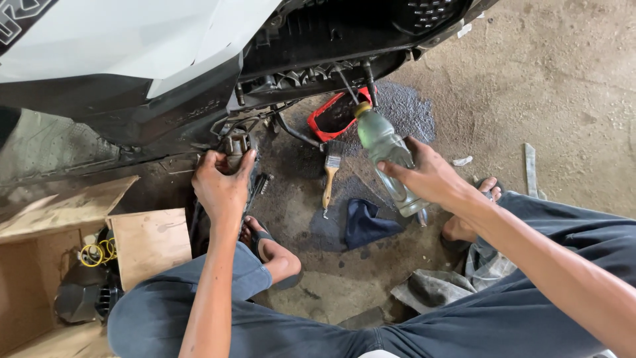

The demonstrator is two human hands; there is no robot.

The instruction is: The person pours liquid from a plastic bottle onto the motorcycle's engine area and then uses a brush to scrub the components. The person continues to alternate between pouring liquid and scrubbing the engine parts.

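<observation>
**Bottle tipped under a scooter, one hand on the metal below**

The grip of the right hand is closed around a clear plastic bottle, fingers wrapped about its lower half, the bottle tilted with its capped neck pointing up and away toward the underside of a white and black scooter. The grip of the left hand is closed on a grey metal part that hangs beneath the scooter's body, thumb on one side and fingers on the other. Just beyond the bottle's neck a red tray with dark contents sits on the concrete floor, on a dark wet patch. Between the two hands a paintbrush with a wooden handle lies on the floor, bristles toward the tray, and near its handle end lies a dark blue cloth. The person squats in grey trousers and sandals, a crumpled grey rag by the right foot. At the left stands an open cardboard box holding dark parts and a coil of yellow wire.
</observation>
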